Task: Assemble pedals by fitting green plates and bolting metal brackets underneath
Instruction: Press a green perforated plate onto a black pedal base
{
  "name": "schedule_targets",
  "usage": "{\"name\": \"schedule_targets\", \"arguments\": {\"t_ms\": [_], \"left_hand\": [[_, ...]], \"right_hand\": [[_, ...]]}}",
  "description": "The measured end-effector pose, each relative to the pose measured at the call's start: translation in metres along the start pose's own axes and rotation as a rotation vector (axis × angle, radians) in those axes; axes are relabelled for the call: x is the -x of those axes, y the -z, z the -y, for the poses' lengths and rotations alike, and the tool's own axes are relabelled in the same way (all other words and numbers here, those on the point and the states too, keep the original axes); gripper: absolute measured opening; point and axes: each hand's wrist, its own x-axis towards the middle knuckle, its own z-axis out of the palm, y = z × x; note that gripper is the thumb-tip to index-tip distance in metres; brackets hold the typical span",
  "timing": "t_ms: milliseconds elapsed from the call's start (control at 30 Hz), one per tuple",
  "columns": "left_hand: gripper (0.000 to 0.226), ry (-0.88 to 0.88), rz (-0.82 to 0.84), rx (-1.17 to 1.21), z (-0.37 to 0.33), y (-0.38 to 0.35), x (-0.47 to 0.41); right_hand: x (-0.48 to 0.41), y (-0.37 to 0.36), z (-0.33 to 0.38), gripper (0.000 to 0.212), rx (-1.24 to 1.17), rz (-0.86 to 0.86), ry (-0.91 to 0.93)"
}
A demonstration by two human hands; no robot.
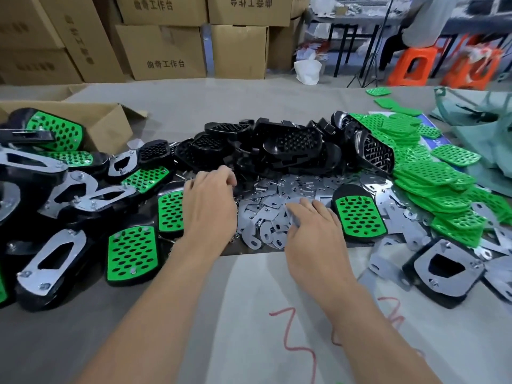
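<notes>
Left hand (210, 206): fingers (225, 176) curled down, tips sunk at the far edge of the loose metal; cannot tell whether they have anything pinched

Right hand (315, 231): fingers (297, 207) fairly straight and a little spread, laid flat on the heap of metal brackets (277, 189), nothing lifted

Just beside the right fingers, on the outer side: one pedal (360, 217), green plate seated, face up, lying on the brackets

Beyond both sets of fingertips: tumbled pile of bare black pedal shells (288, 142)

Further out right of the right hand: loose green plates (432, 178), stacked and spilling

Out left of the left hand: finished pedals (131, 252), some plate-up, some bracket-up with bolts showing

Step in hand, as I read it: sorting out a bracket, probably fasteners too, for the plated pedal

Next move calls for: freeing a single bracket from the overlapped heap, turning that pedal underside-up, lining up holes before any bolt goes in

Small hardware among the brackets is too blurred to name
</notes>
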Motion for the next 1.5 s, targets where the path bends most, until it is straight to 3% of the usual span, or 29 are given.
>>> {"name": "schedule_targets", "arguments": {"t_ms": [67, 200, 300, 467, 567, 600, 667, 767, 833, 867, 933, 1000, 1067, 1167, 1233, 1367, 1500], "left_hand": [[0.016, 0.023, -0.021, 0.091, 0.001, 0.006, 0.0], [0.005, -0.056, 0.236, -0.04, 0.013, 0.01, -0.002], [0.014, -0.056, 0.312, -0.041, 0.016, 0.016, 0.0], [0.015, -0.011, 0.222, -0.004, -0.006, 0.028, 0.007], [0.018, 0.021, 0.089, 0.259, -0.03, 0.047, 0.01], [0.022, 0.076, 0.105, 0.434, -0.039, 0.053, 0.011], [0.028, 0.255, 0.287, 0.879, -0.055, 0.062, 0.012], [0.026, 0.509, 0.656, 1.224, -0.066, 0.06, 0.021], [0.021, 0.634, 0.765, 1.319, -0.065, 0.049, 0.027], [0.029, 0.674, 0.774, 1.351, -0.063, 0.043, 0.029], [0.05, 0.697, 0.762, 1.392, -0.061, 0.032, 0.032], [0.041, 0.627, 0.743, 1.398, -0.064, 0.026, 0.035], [0.023, 0.533, 0.699, 1.333, -0.069, 0.021, 0.041], [0.019, 0.383, 0.489, 0.972, -0.073, 0.011, 0.049], [0.017, 0.361, 0.435, 0.948, -0.075, 0.008, 0.05], [0.013, 0.448, 0.424, 0.987, -0.073, 0.001, 0.049], [0.012, 0.502, 0.462, 1.014, -0.071, -0.004, 0.046]], "right_hand": [[0.0, 0.0, -0.001, 0.039, -0.018, -0.002, 0.008], [0.002, -0.001, 0.0, 0.034, -0.08, -0.039, 0.013], [0.004, 0.001, 0.0, 0.031, -0.097, -0.038, 0.022], [0.006, 0.008, 0.0, 0.041, -0.215, -0.056, -0.027], [0.007, 0.018, 0.003, 0.065, -0.548, -0.058, -0.088], [0.006, 0.023, 0.005, 0.072, -0.692, -0.05, -0.102], [0.004, 0.028, 0.003, 0.077, -1.006, -0.022, -0.154], [-0.001, 0.035, -0.005, 0.049, -1.252, 0.099, -0.25], [-0.002, 0.036, -0.008, 0.03, -1.275, 0.111, -0.279], [-0.003, 0.037, -0.009, 0.024, -1.28, 0.048, -0.299], [-0.005, 0.039, -0.011, 0.016, -1.248, -0.148, -0.36], [-0.006, 0.041, -0.014, 0.011, -1.189, -0.284, -0.41], [-0.005, 0.044, -0.016, 0.009, -1.121, -0.285, -0.418], [-0.005, 0.048, -0.02, 0.01, -0.88, -0.199, -0.339], [-0.005, 0.052, -0.025, 0.01, -0.69, -0.255, -0.29], [-0.013, 0.075, -0.056, 0.039, -0.33, -0.437, -0.328], [-0.024, 0.097, -0.101, 0.069, 0.028, -0.198, -0.549]]}}
